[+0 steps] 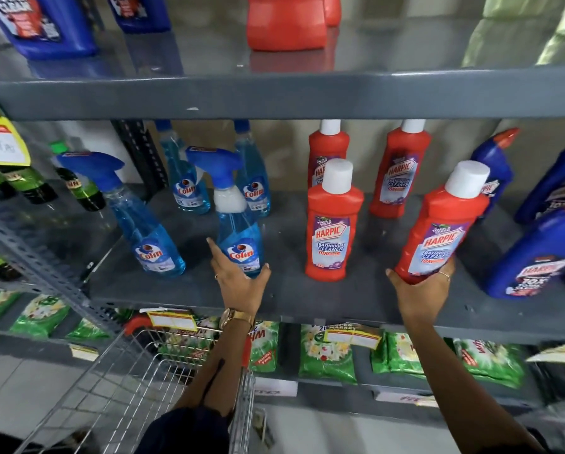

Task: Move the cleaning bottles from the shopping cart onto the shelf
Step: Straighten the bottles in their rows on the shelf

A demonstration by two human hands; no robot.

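Bottles are going onto the grey metal shelf [356, 296] two at a time. The left hand [242, 283] cups the base of a clear spray bottle of blue liquid with a blue trigger head [238, 234], fingers spread loosely round its foot, index finger pointing up beside it; whether the bottle already rests on the shelf or hangs just above it I cannot tell. The right hand [420, 290] is clamped under the bottom of a red plastic bathroom-cleaner bottle with a white cap [441, 227], which leans to the right and looks not yet seated, its base at the front part of the shelf.

Much of the work looks done: three more blue spray bottles and three more red white-capped bottles stand upright on the same shelf, with dark blue angled-neck bottles [491, 178] to the right. The wire shopping cart with a red handle [137, 371] sits below the left arm; the part of its basket in view shows no bottles, though the rest is hidden, so I cannot say whether anything is left. Remaining, at least, is setting these two upright and letting go.
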